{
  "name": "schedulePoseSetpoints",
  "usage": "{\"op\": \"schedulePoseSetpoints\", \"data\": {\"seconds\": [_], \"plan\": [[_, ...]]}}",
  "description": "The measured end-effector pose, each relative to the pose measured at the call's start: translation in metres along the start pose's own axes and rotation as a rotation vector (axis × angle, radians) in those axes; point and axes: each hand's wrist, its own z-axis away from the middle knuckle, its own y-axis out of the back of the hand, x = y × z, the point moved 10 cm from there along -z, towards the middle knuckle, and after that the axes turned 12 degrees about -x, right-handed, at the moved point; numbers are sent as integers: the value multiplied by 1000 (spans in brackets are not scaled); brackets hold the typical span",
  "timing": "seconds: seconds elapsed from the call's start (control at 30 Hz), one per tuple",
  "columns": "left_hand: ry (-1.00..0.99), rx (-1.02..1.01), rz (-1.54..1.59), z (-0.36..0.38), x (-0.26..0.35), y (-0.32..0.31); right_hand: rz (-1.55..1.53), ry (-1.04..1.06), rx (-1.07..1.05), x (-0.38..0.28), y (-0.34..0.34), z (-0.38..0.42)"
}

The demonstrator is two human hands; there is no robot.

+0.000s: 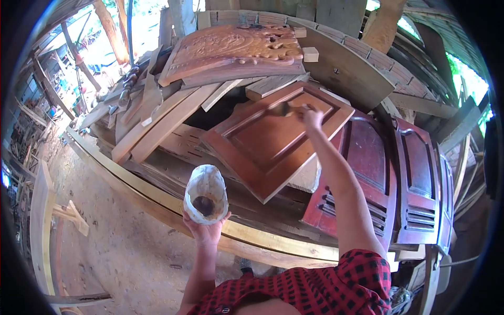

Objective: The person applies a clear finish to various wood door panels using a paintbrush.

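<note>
My left hand [206, 229] is closed round the base of a whitish, rough-edged container [192, 181], tilted so that a dark patch shows at its bottom. My right hand [311, 116] grips a brush [282, 109], whose dark bristle end lies at the raised middle of a brown wooden panel [262, 137]. The panel rests at a slant on stacked boards and has a recessed groove round its centre. Its lower left part looks darker and shinier than the lighter orange area near its lower right edge.
A carved wooden board [231, 50] lies on the pile behind. Dark red louvred panels [367, 157] lean at the right. Loose planks [168, 123] stick out at the left. A long pale beam [268, 241] runs along the front, beside the dirt floor [115, 226].
</note>
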Motion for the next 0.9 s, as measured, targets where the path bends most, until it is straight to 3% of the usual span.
{"op": "schedulePoseSetpoints", "data": {"seconds": [0.03, 0.07, 0.13, 0.2, 0.27, 0.33, 0.4, 0.47, 0.53, 0.6, 0.63, 0.7, 0.73, 0.8, 0.87, 0.9], "plan": [[6, -19, -9, -1, 0, -1, 65, 128, 77, -17, 29, -8], [14, -36, -19, -1, 0, -4, 428, 333, 137, -40, 57, -21], [-19, -51, -7, 1, 1, -7, 573, 352, 381, -52, 107, -30], [-52, -97, 24, 0, -1, -7, 748, 231, 428, -73, 114, -22], [-43, -88, -1, 1, 1, -11, 800, 255, 390, -75, 106, -17], [-29, -78, -23, 1, 1, -13, 1017, 403, 88, -69, 60, -11], [-9, 10, -28, -1, 1, -5, 1082, 313, -147, -50, 24, 3], [-17, 12, -46, -1, 1, -7, 912, 497, -387, -58, -23, 49], [-34, -53, -3, 1, -1, -18, 755, 466, -697, -75, -68, 111], [-23, -162, 18, -4, -4, -6, 349, 39, -785, -64, -77, 148], [-16, -265, 42, -4, -5, -8, 348, 39, -779, -75, -76, 156], [-15, -265, 26, -4, -4, -7, 173, -238, -766, -66, -69, 167], [-19, -263, 13, -4, -4, -7, 173, -235, -763, -67, -63, 162], [-24, -260, 7, -4, -4, -8, 158, -243, -539, -68, -15, 122], [-32, -252, -1, -2, -3, -10, 494, 289, -540, -67, 44, 55], [-29, -188, 12, -2, -4, -9, 318, 124, -295, -60, 86, 24]]}}
